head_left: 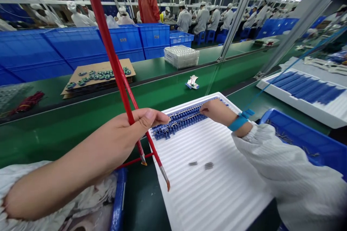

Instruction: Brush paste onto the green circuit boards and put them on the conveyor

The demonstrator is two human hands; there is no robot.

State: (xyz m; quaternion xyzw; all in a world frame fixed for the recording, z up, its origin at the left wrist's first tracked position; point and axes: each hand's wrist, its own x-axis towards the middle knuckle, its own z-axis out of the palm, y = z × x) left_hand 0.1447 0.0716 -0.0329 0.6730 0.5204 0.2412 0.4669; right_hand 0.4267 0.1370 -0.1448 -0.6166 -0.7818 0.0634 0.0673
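Note:
My left hand (127, 133) is closed around two red wires (114, 57) with stripped ends, which stand up steeply and hang below the hand over the white ribbed tray (217, 187). My right hand (217, 111), with a blue wrist strap (238, 122), rests fingers curled on a row of small blue parts (179, 120) lined up across the tray's far end. What its fingertips pinch is hidden. Two small dark parts (202, 165) lie loose in the tray's middle.
A green conveyor belt (81, 122) runs behind the tray. A blue bin (306, 140) with small parts sits at right, another white tray with blue parts (306, 90) beyond it. Cardboard with round parts (100, 75), a stack of clear trays (181, 56), blue crates and several seated workers lie farther back.

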